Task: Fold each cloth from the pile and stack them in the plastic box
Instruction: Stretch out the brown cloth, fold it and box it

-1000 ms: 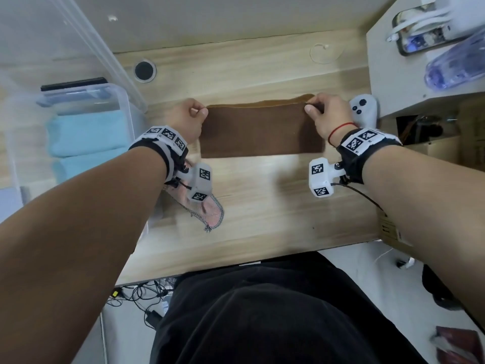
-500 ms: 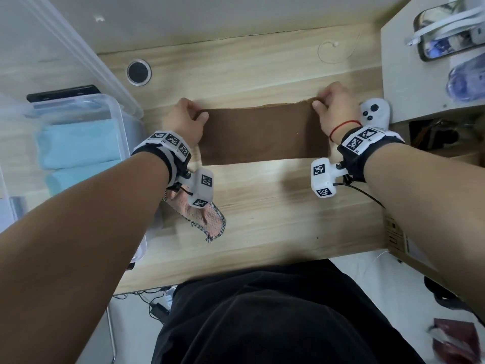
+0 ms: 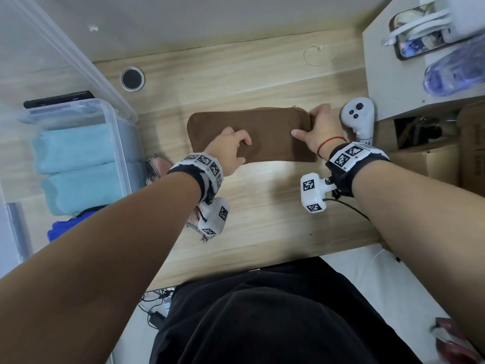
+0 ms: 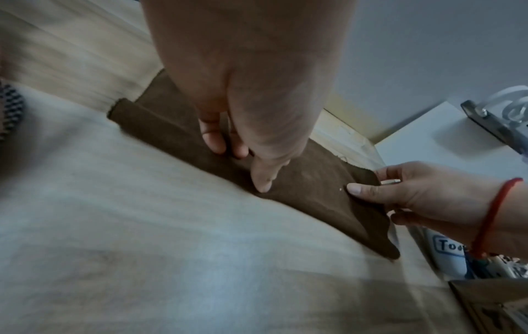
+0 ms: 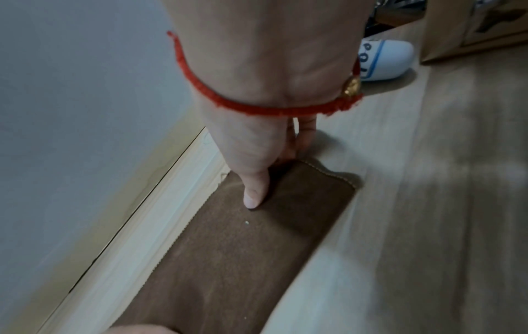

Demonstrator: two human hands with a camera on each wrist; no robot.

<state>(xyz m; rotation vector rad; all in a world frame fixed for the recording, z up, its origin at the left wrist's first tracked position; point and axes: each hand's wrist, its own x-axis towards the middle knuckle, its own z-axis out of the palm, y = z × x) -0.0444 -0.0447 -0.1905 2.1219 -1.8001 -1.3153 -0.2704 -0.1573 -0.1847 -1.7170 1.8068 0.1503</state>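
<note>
Mid-frame, our left hand [image 3: 231, 151] presses the brown cloth [image 3: 270, 137] with loosely curled fingers; our right hand [image 3: 319, 132] pinches its end. Lifting carelessly could skew the fold.

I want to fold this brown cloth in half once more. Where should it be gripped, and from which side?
Probably at its right short end, coming in from the right. The brown cloth lies flat as a long strip, and the right hand already pinches that end, thumb on top. The left hand rests near the middle and could pin the crease while the end is carried over leftward.
</note>
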